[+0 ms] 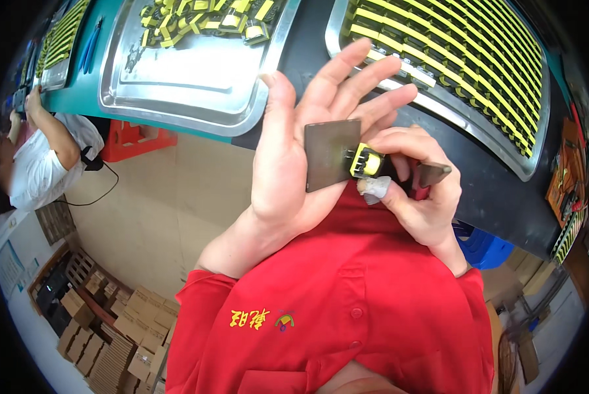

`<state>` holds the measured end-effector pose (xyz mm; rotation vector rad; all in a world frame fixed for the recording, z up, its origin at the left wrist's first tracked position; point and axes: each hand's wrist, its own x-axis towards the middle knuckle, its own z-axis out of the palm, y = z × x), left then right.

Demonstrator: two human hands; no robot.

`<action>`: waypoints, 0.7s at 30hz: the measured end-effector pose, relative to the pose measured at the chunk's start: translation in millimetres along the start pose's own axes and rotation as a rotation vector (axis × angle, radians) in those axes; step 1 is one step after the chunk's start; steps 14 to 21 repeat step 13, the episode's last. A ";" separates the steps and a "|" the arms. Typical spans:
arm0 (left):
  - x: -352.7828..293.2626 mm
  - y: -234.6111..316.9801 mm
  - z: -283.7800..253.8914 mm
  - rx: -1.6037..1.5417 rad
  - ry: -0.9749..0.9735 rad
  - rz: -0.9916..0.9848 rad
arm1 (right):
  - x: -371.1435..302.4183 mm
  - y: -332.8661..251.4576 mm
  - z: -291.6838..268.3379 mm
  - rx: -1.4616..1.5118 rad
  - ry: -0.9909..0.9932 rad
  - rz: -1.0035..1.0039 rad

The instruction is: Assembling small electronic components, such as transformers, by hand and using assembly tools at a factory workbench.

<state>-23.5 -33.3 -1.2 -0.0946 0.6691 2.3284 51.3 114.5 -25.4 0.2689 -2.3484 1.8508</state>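
My left hand (288,138) is turned palm up with its fingers stretched and spread. A dark, flat square plate (330,156) rests against its palm. My right hand (425,177) pinches a small yellow-and-black transformer (368,161) between thumb and fingers. The transformer's row of metal pins points at the plate's right edge; whether they touch I cannot tell. White wrapping (376,190) covers the tip of my right thumb. A dark, flat piece (433,173) sticks out by the curled fingers of that hand; how it is held is hidden.
Beyond my left hand stands a metal tray (183,98) with loose yellow-and-black transformers heaped at its far end. Another tray (425,104), at the right, carries tight rows of them. A red stool (133,143), a blue stool (484,248), cardboard boxes (143,318) and a co-worker's arm (53,128) are around.
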 end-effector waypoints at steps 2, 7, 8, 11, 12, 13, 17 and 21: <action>1.1 -2.4 -0.7 0.011 -0.001 -0.006 | 2.6 1.7 -2.4 -0.021 0.030 -0.028; 1.6 -6.4 -2.5 0.076 -0.030 -0.005 | 2.9 4.2 -4.1 -0.058 0.040 -0.060; 1.3 -7.1 -2.8 0.076 -0.028 -0.004 | 3.4 3.0 -4.8 -0.080 0.037 -0.061; 0.7 -9.0 -4.0 0.125 -0.039 0.000 | 6.2 -2.9 -8.9 -0.158 -0.021 -0.107; 0.5 -10.2 -5.3 0.155 -0.042 0.010 | 6.7 -3.7 -9.3 -0.196 -0.030 -0.128; 0.5 -12.1 -6.1 0.186 -0.046 0.019 | 6.7 -4.3 -10.1 -0.235 -0.038 -0.150; 0.5 -12.1 -6.1 0.186 -0.046 0.019 | 6.7 -4.3 -10.1 -0.235 -0.038 -0.150; 0.5 -12.1 -6.1 0.186 -0.046 0.019 | 6.7 -4.3 -10.1 -0.235 -0.038 -0.150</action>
